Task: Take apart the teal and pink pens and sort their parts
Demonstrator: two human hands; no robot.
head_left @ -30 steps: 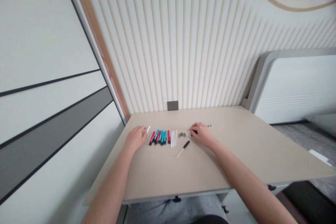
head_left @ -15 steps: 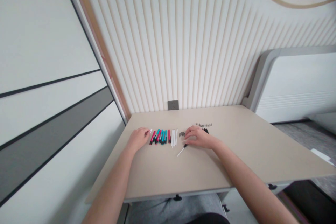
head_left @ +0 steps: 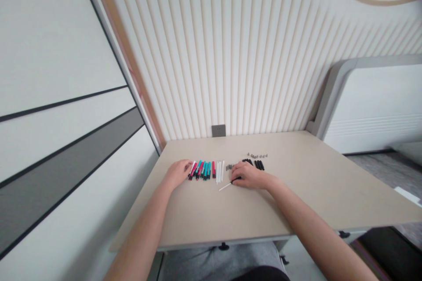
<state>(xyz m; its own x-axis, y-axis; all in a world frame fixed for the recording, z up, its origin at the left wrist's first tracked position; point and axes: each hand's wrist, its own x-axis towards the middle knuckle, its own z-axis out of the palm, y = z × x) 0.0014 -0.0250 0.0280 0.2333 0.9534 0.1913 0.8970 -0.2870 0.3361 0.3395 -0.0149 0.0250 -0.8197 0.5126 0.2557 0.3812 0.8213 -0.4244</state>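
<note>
A beige table point(head_left: 296, 202) stands against a ribbed white wall point(head_left: 247, 52), and the person sits at its near edge with both forearms stretched across it. The right hand point(head_left: 248, 176) lies knuckles-up over the black end of a thin tool point(head_left: 225, 187). The tool's white shaft pokes out from under the fingers toward the left and lies flat on the table. Whether the fingers have closed on the tool or only rest on it cannot be told. The left hand point(head_left: 178, 172) rests on the table, its fingertips touching the left end of a row of pens point(head_left: 201, 170), red and teal, laid side by side. Its grip cannot be made out either. Just right of the pens lie a few white tubes point(head_left: 219, 171), then some small grey bits point(head_left: 228, 167) close by the right hand's fingertips. Behind that hand sits a cluster of black caps point(head_left: 259, 164), and a little farther back a short line of tiny grey parts point(head_left: 257, 156). A grey socket point(head_left: 218, 130) sits in the wall just above the table's far edge
</note>
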